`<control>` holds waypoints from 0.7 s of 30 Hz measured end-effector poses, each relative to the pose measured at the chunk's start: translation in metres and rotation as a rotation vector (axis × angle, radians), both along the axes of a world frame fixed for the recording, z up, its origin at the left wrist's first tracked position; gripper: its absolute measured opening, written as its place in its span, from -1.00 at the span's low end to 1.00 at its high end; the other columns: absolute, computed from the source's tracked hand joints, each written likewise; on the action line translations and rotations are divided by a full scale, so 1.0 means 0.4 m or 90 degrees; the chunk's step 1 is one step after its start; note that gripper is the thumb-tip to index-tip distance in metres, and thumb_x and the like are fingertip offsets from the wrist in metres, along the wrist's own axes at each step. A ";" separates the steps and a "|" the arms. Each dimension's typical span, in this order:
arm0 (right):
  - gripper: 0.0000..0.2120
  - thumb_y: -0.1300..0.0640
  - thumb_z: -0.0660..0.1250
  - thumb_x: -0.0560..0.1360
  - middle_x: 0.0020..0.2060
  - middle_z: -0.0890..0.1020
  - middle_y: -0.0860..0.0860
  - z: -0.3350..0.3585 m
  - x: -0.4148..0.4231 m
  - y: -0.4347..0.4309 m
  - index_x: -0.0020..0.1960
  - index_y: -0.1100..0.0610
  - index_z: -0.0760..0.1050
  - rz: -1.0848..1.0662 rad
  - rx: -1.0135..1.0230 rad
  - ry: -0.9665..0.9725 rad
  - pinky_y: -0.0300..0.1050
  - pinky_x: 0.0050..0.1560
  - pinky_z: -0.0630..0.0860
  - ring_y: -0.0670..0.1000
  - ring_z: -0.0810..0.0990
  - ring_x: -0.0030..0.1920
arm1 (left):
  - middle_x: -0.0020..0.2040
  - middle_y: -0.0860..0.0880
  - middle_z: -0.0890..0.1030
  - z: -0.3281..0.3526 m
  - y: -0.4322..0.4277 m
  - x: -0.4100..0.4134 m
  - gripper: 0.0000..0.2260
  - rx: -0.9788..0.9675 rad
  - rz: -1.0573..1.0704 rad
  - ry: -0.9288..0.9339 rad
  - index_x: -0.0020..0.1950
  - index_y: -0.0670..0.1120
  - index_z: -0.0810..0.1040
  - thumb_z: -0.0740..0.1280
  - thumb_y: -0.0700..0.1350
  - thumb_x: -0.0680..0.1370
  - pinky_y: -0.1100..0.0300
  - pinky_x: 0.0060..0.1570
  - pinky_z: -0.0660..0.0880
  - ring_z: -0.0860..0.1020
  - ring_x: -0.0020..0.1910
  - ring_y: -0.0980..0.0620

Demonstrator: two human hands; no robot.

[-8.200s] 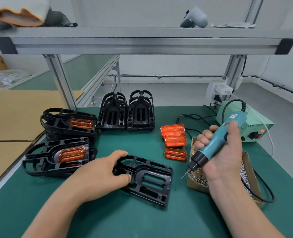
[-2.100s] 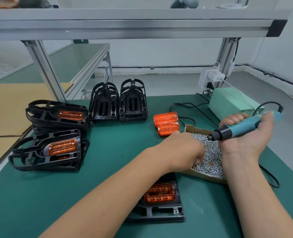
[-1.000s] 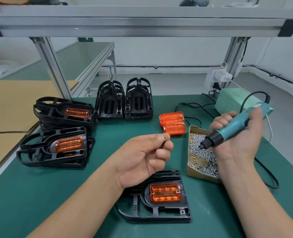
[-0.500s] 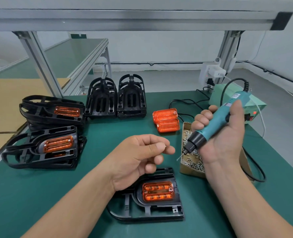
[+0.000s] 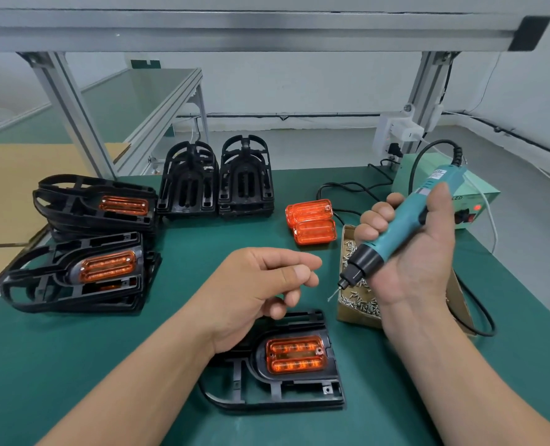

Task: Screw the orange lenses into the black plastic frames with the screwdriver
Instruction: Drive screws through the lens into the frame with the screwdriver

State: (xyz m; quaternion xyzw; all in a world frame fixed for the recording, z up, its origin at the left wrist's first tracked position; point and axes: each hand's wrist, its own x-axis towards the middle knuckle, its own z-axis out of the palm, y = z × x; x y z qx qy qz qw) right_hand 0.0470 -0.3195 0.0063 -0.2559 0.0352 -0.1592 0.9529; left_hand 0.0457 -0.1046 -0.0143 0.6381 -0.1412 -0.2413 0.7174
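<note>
Left hand hovers above the black frame, fingers loosely curled, thumb against the index finger; cannot tell whether it pinches anything; the wrist hides the frame's far left part. Orange lens sits in the frame's recess, near the table's front edge. Right hand grips the electric screwdriver, bit tilted down-left; a thin screw at its tip, blurred; the hand covers part of the cardboard screw box. Spare lenses lie beyond; green mat shows between frame and finished stacks.
</note>
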 end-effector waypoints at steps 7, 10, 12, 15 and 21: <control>-0.56 -0.28 0.29 0.63 -0.27 0.42 -0.01 0.004 -0.002 -0.002 -0.05 0.12 0.47 0.000 0.016 0.004 -0.21 -0.36 0.41 -0.04 0.40 -0.35 | -0.04 -0.12 0.75 0.008 -0.008 -0.007 -0.84 0.058 0.009 -0.031 0.14 -0.14 0.64 0.26 -0.24 0.73 0.33 -0.49 0.28 0.41 -0.43 0.13; -0.56 -0.27 0.29 0.63 -0.27 0.43 -0.01 0.009 -0.004 -0.001 -0.05 0.12 0.47 0.000 0.028 0.002 -0.22 -0.37 0.42 -0.05 0.40 -0.35 | 0.03 -0.16 0.76 0.014 -0.008 -0.010 -0.87 0.069 0.000 -0.025 0.19 -0.19 0.56 0.22 -0.22 0.74 0.32 -0.50 0.27 0.40 -0.47 0.14; -0.56 -0.27 0.29 0.63 -0.27 0.43 -0.01 0.012 -0.007 -0.002 -0.05 0.12 0.47 0.000 0.038 -0.002 -0.22 -0.37 0.43 -0.05 0.41 -0.35 | 0.03 -0.13 0.76 0.015 -0.009 -0.014 -0.87 0.063 -0.009 -0.016 0.17 -0.17 0.58 0.25 -0.22 0.74 0.31 -0.50 0.26 0.38 -0.47 0.13; -0.57 -0.27 0.30 0.62 -0.27 0.43 -0.01 0.017 -0.011 -0.003 -0.05 0.12 0.47 -0.002 0.045 -0.007 -0.23 -0.38 0.43 -0.06 0.41 -0.35 | -0.10 -0.03 0.68 0.012 -0.011 -0.019 -0.84 0.062 -0.019 -0.019 0.06 -0.07 0.71 0.34 -0.23 0.70 0.31 -0.48 0.25 0.36 -0.45 0.13; -0.57 -0.25 0.32 0.61 -0.25 0.42 0.00 0.022 -0.014 -0.009 -0.04 0.14 0.46 -0.014 0.060 -0.037 -0.20 -0.35 0.43 -0.04 0.40 -0.33 | -0.08 -0.16 0.74 0.012 -0.022 -0.027 -0.90 0.057 -0.014 0.032 0.01 -0.16 0.72 0.43 -0.30 0.59 0.32 -0.54 0.24 0.38 -0.48 0.13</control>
